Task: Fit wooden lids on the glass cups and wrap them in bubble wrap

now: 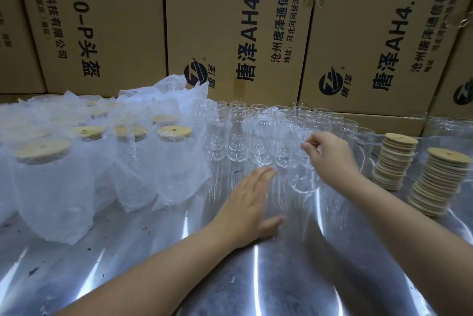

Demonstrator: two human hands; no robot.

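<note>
Several bare glass cups [238,133] stand in rows at the back middle of the shiny metal table [153,264]. My right hand [330,154] grips the rim of one clear glass cup [304,177] in front of those rows, tilted toward me. My left hand [250,203] hovers flat with its fingers spread just left of that cup and holds nothing. Two stacks of round wooden lids [394,159] stand at the right, the nearer stack [435,182] being taller. On the left stand several lidded cups wrapped in bubble wrap [102,162].
Large printed cardboard boxes [230,34] form a wall right behind the table. More clear glass [448,126] shows at the far right behind the lid stacks. The table surface near me reflects bright light streaks.
</note>
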